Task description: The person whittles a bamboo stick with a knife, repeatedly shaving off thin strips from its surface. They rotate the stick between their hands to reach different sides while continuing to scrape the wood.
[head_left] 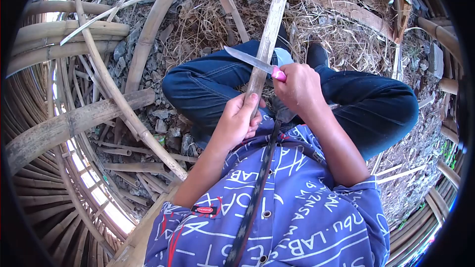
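My left hand [239, 122] is wrapped round the lower end of a split bamboo strip [273, 22], its thumb lying along the face. The strip slants up and away from my lap, past the top of the view. In my right hand [300, 89] is a knife [249, 60] with a pink handle, gripped in a fist. Its blade points left and crosses the strip a little above my left thumb. My crossed legs in dark jeans [208, 81] lie under both hands.
Bamboo poles [154, 34] and a thick bamboo piece [74, 123] lie at the left, beside a curved bamboo wall [34, 202]. Gravel [170, 128] and dry straw [336, 24] cover the ground. A wooden board [346, 10] lies at the upper right.
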The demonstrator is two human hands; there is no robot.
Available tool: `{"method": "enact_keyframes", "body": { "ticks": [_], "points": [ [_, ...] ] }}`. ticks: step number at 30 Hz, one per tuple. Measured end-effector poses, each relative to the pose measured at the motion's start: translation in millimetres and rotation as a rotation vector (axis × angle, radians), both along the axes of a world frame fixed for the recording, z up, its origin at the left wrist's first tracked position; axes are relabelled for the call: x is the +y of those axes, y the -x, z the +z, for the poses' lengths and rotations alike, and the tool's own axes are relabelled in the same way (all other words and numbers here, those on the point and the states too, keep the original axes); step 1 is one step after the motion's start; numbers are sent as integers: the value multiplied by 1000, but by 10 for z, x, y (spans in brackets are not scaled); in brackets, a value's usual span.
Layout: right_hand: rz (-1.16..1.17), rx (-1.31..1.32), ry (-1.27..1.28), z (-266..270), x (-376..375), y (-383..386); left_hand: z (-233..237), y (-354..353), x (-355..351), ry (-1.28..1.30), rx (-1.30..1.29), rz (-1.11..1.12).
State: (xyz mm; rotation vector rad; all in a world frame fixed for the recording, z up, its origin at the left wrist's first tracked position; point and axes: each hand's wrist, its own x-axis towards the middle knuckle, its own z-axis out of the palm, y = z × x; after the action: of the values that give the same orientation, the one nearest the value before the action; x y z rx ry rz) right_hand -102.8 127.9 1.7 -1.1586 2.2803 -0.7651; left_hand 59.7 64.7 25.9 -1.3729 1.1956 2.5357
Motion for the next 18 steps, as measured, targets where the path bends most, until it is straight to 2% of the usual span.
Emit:
{"method": "enact_keyframes", "body": {
  "ticks": [4, 7, 10, 18],
  "points": [
    [117, 148, -31, -14, 36, 32, 23, 104, 87, 21, -3, 11],
    [176, 246, -35, -153, 3, 135, -55, 154, 177, 155, -38, 14],
    [149, 294, 33, -166, -92, 201, 22, 180, 128, 169, -34, -2],
    [102, 301, -9, -264, -231, 255, 48, 193, 119, 190, -49, -3]
  ]
}}
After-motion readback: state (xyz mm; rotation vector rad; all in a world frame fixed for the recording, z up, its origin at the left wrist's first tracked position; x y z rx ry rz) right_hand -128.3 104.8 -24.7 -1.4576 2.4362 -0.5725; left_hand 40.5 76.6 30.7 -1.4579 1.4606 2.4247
